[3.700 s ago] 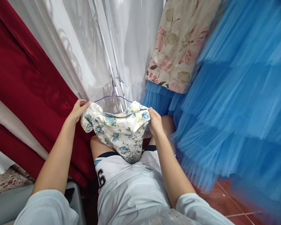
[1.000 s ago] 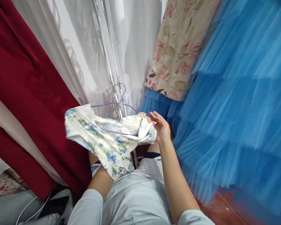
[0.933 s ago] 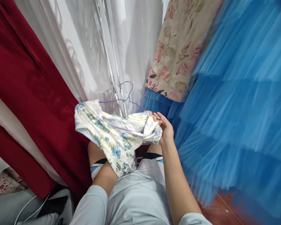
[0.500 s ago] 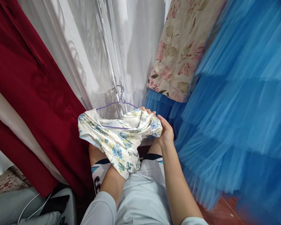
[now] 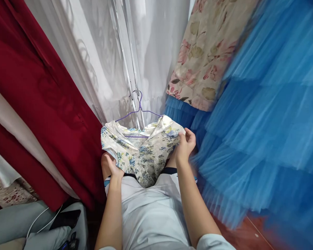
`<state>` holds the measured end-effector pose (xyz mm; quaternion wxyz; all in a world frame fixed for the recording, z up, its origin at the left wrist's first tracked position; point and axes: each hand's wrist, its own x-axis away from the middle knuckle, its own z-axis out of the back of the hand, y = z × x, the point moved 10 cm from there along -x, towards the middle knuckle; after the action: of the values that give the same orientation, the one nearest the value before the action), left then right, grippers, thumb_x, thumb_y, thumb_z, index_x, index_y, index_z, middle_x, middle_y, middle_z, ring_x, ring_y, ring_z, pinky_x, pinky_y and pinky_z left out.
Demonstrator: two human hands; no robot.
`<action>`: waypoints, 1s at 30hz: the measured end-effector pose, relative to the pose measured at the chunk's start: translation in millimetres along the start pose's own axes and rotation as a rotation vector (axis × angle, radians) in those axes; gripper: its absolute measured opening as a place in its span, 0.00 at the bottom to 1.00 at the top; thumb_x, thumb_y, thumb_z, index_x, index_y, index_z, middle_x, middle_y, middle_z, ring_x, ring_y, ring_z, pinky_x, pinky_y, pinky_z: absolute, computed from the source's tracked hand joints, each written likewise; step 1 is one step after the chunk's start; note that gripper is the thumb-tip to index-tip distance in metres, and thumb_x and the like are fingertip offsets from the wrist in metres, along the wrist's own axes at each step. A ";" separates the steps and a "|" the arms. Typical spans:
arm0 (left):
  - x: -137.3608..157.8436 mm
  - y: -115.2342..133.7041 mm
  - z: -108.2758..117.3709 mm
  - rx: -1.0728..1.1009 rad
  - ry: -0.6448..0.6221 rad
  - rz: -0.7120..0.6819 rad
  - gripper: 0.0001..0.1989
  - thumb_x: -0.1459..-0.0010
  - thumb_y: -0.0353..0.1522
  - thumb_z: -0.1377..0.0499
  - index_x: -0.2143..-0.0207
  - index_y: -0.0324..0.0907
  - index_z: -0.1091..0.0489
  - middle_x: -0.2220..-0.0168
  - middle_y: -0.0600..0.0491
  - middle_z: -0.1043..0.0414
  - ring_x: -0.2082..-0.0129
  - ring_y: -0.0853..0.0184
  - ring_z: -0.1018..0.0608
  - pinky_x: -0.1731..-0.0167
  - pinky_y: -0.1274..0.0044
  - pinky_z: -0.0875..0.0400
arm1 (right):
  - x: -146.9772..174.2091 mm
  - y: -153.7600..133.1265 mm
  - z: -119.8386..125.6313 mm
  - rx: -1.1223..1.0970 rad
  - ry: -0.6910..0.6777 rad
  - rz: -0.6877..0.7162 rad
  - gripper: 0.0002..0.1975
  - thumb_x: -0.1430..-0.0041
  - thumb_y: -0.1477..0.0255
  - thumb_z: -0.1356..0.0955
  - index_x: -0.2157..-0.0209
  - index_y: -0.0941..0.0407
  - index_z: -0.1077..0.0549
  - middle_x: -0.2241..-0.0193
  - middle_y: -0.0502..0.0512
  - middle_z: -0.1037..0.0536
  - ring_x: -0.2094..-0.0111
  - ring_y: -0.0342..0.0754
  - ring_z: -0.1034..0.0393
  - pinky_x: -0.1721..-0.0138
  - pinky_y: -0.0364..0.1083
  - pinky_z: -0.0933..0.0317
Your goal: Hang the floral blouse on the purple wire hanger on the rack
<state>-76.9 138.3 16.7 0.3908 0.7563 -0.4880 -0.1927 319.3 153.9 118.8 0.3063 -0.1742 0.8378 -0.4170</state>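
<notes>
A white blouse with blue and yellow flowers (image 5: 148,152) hangs on a purple wire hanger (image 5: 140,104), just above my lap. My right hand (image 5: 187,144) pinches the blouse's right shoulder edge between thumb and fingers. Beside the lower left edge of the blouse is my left hand (image 5: 116,170), its thumb stretched out and apart. The other fingers of that hand are mostly hidden by the fabric. The hanger's hook is at a white metal upright (image 5: 129,55), and its lower bar shows through the neckline.
Dark red cloth (image 5: 41,86) hangs on the left, white sheer fabric (image 5: 161,45) behind. To the right are a floral cloth (image 5: 203,59) and a tiered blue tulle skirt (image 5: 250,139). A grey seat (image 5: 80,225) at lower left carries a dark phone-like object (image 5: 65,219) and a white cable (image 5: 36,222).
My left hand has come out from within the blouse to its left side. My right hand has shifted its hold on the shoulder. The blouse now hangs flatter, with its V-neck facing me.
</notes>
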 end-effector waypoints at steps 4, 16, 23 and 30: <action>-5.0 -4.3 1.9 -0.168 -0.040 -0.151 0.25 0.52 0.41 0.31 0.53 0.42 0.28 0.52 0.47 0.25 0.47 0.60 0.26 0.44 0.70 0.33 | 29.2 -31.1 -0.4 0.281 0.043 0.170 0.22 0.47 0.60 0.30 0.55 0.57 0.33 0.56 0.59 0.31 0.51 0.54 0.37 0.46 0.56 0.42; 29.9 -5.3 -21.2 -0.499 0.017 -0.347 0.26 0.52 0.43 0.31 0.56 0.35 0.28 0.52 0.41 0.25 0.48 0.55 0.24 0.46 0.66 0.32 | 21.7 -62.5 -8.8 0.149 -0.142 0.211 0.07 0.45 0.67 0.30 0.68 0.54 0.32 0.65 0.55 0.29 0.60 0.50 0.32 0.54 0.50 0.36; 38.4 -9.1 -33.2 -0.547 0.046 -0.334 0.26 0.52 0.45 0.31 0.58 0.33 0.26 0.55 0.40 0.24 0.51 0.54 0.23 0.50 0.66 0.30 | 135.3 40.1 -88.6 0.509 -1.577 -0.334 0.13 0.53 0.63 0.27 0.71 0.59 0.25 0.81 0.51 0.26 0.81 0.44 0.34 0.80 0.42 0.42; 42.8 -20.4 -51.3 -0.479 -0.089 -0.269 0.25 0.52 0.40 0.30 0.54 0.37 0.26 0.53 0.43 0.24 0.50 0.55 0.22 0.48 0.67 0.29 | 153.3 40.3 -113.8 0.361 -1.560 -0.212 0.16 0.45 0.61 0.32 0.77 0.60 0.28 0.81 0.51 0.26 0.80 0.42 0.36 0.77 0.41 0.43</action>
<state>-11.1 125.4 36.4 0.5076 0.6912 -0.3402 -0.3858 127.6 161.2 82.8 0.7852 -0.4413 0.2813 -0.3310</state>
